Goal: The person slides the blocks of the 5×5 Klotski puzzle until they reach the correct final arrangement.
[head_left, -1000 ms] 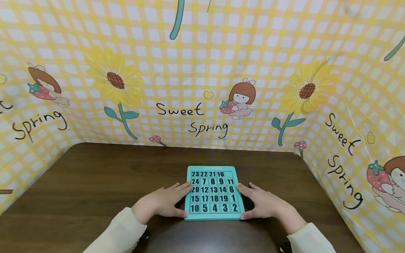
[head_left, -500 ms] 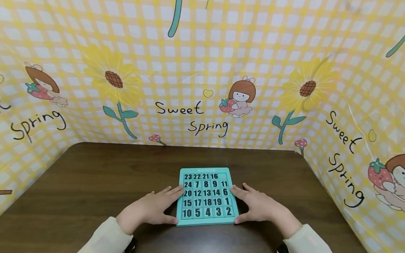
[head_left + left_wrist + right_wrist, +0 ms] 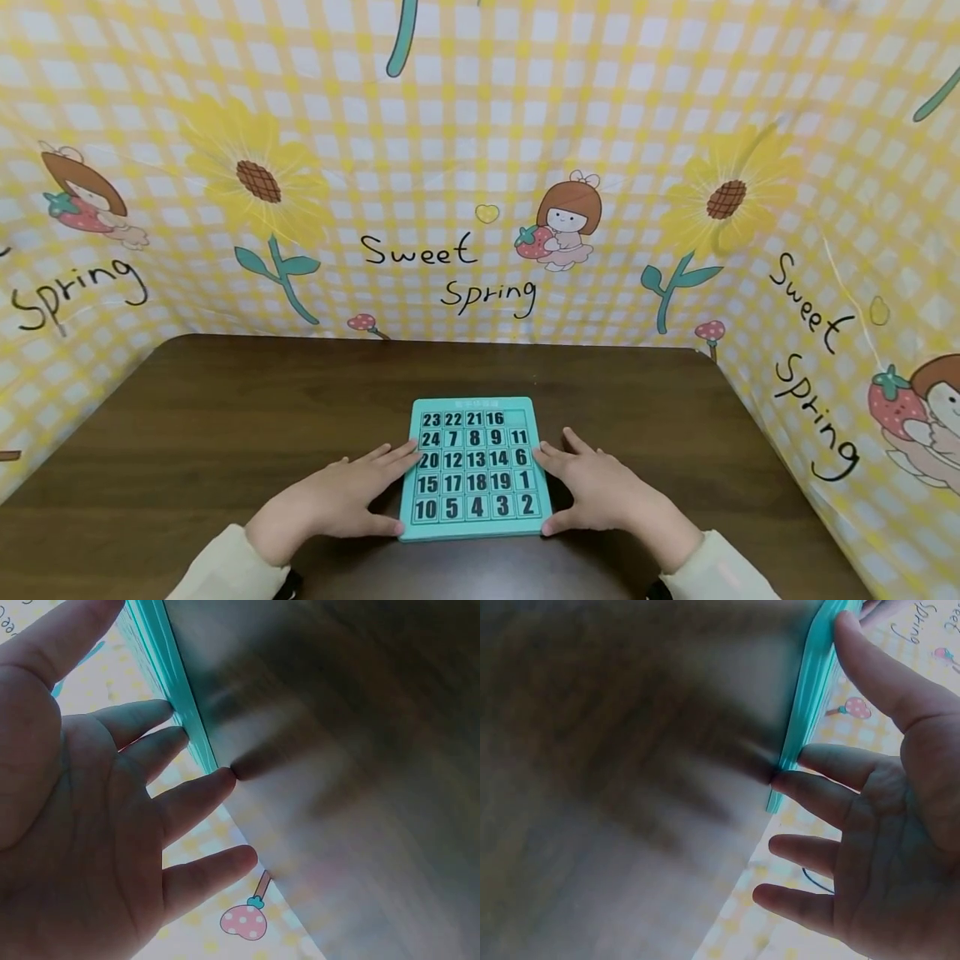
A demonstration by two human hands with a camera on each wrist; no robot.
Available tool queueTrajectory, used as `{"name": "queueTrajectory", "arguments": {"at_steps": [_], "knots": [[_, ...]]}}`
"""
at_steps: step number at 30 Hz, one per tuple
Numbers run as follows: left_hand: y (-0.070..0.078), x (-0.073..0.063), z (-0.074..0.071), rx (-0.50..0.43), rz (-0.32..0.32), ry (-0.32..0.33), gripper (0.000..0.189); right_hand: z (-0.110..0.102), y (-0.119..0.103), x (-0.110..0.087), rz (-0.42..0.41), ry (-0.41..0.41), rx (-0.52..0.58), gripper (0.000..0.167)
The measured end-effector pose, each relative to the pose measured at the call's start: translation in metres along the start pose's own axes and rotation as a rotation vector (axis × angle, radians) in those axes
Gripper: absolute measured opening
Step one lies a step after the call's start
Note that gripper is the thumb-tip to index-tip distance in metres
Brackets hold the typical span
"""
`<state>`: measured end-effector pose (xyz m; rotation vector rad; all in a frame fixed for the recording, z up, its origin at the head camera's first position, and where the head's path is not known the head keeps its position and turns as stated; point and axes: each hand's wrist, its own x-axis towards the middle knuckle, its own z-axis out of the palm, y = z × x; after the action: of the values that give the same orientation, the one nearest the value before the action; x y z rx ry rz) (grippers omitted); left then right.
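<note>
The left hand (image 3: pixel 336 498) and right hand (image 3: pixel 597 492), fingers apart, touch the number puzzle (image 3: pixel 476 470) between them; uneven pressure might skew it across the surface (image 3: pixel 247 404).

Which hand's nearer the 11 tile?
Right. The right hand is at the edge of the sliding number puzzle closest to the 11 tile; the left hand is at the opposite edge, other columns between.
</note>
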<state>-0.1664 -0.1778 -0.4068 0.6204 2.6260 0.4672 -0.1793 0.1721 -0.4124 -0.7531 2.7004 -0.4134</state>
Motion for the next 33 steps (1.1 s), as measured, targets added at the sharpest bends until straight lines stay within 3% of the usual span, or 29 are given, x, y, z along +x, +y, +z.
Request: {"name": "queueTrajectory", "arguments": {"at_steps": [8, 14, 21, 33], "knots": [[-0.006, -0.005, -0.002, -0.013, 0.036, 0.003, 0.093, 0.006, -0.005, 0.0, -0.004, 0.011, -0.033, 0.096], [-0.011, 0.004, -0.001, -0.003, 0.09, 0.054, 0.111, 0.005, -0.005, -0.001, 0.016, 0.005, -0.049, 0.096], [-0.013, 0.01, 0.0, -0.019, 0.111, 0.043, 0.108, 0.003, 0.004, -0.002, -0.067, 0.008, -0.055, 0.089], [-0.023, 0.016, 0.003, -0.005, 0.047, -0.01, 0.119, 0.001, 0.015, 0.003, -0.176, 0.038, -0.039, 0.083]]}}
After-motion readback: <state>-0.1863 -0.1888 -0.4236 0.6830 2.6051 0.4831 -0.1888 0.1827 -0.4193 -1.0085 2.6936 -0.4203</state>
